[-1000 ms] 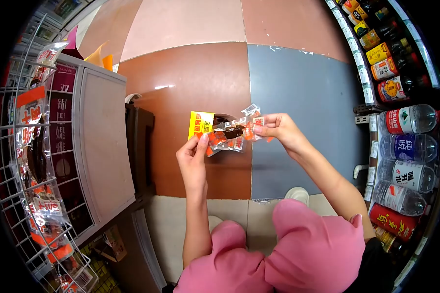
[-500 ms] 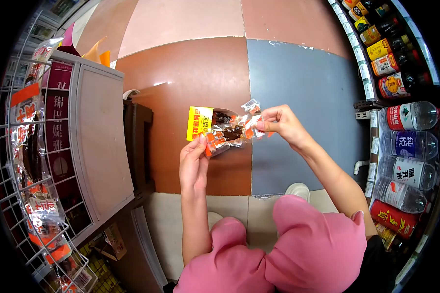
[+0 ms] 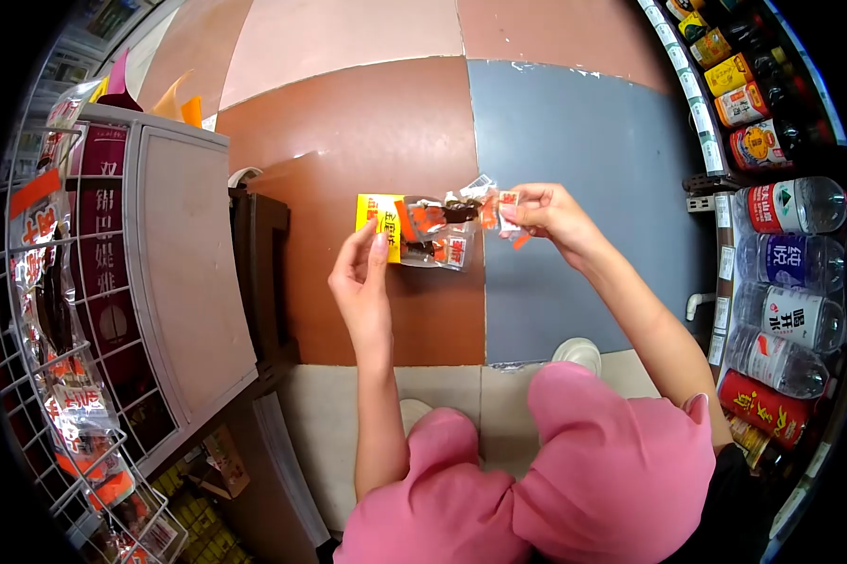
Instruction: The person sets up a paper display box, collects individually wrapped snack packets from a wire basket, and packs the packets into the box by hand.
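My right hand (image 3: pixel 557 224) pinches the right end of a clear snack packet (image 3: pixel 461 211) with orange print and dark brown pieces inside. Behind and partly under it is another clear packet with a yellow label (image 3: pixel 378 205), also holding dark pieces. The thumb and forefinger of my left hand (image 3: pixel 359 282) close on the lower left of the yellow label. Both packets are held up above the floor, overlapping, so where one ends and the other begins is partly hidden.
On the left a wire rack (image 3: pixel 85 348) holds similar snack packets, beside a white-sided cabinet (image 3: pixel 193 273). Shelves on the right carry water bottles (image 3: pixel 794 258), a red pack (image 3: pixel 763 406) and sauce bottles (image 3: pixel 743 103). Tiled floor (image 3: pixel 574 282) lies below.
My left hand has left the orange packet's left end and shifted left and up onto the yellow label. The orange packet has swung higher across the yellow-labelled one.
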A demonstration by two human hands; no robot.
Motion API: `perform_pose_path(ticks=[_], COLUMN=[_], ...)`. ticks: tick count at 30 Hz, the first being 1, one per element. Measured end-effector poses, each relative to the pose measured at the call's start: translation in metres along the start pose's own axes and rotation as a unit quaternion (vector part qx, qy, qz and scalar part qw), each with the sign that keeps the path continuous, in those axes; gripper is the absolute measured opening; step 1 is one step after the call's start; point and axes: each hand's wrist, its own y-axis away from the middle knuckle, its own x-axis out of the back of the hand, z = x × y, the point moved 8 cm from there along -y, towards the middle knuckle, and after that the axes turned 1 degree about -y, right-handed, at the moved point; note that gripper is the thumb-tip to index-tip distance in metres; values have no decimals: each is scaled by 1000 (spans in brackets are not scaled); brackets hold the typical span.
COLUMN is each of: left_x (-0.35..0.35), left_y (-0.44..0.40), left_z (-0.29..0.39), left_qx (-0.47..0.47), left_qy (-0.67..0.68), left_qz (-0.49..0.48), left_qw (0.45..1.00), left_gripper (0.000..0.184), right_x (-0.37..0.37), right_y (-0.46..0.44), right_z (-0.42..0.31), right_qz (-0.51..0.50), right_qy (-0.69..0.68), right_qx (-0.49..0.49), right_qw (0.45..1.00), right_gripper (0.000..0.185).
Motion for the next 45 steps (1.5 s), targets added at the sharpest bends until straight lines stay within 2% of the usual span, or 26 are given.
perform_pose_path(ticks=[1,2,4,5,8,9,13,20,21,27,31,34,37,40,45], left_x=[4,9,13,9,-2,-5,-9,-7,-7,-9,-11,-10,-10,-10,-10], left_y=[-1,-1,3,4,9,8,8,7,7,6,7,7,8,8,7], left_z=[-1,2,9,7,6,-1,-11,-13,-12,-12,-14,-14,-14,-15,-15], left_qx=[-17,-54,-127,-128,-178,-156,-132,-138,-138,-138,-124,-128,-129,-131,-131], left_qy=[-22,-108,-277,-330,-393,-426,-447,-445,-445,-444,-452,-456,-455,-453,-453], left_qz=[4,22,57,42,45,33,19,33,35,34,20,20,25,33,30], left_qw=[1000,992,951,934,901,890,884,884,884,885,883,881,881,881,882], left_gripper=[32,32,35,44,55,67,72,70,70,68,69,69,69,70,70], right_x=[3,8,19,21,17,12,-10,-34,-33,-35,-41,-36,-28,-38,-99], right_y=[1,-1,-4,-4,-10,-14,-25,-48,-49,-57,-64,-63,-53,-32,-8], right_z=[0,8,26,36,60,68,75,77,73,63,61,56,39,11,-2], right_qz=[14,9,-2,4,-2,0,-29,20,46,82,83,63,83,162,43], right_qy=[7,-3,-24,-33,-56,-70,-71,-30,-59,2,98,117,287,400,471], right_qx=[-18,-41,-87,-107,-139,-142,-144,-120,-97,-31,20,20,50,193,439], right_qw=[1000,999,996,994,989,987,987,992,993,996,992,991,953,881,764], right_gripper=[21,22,24,23,21,18,24,14,15,30,29,31,33,27,29])
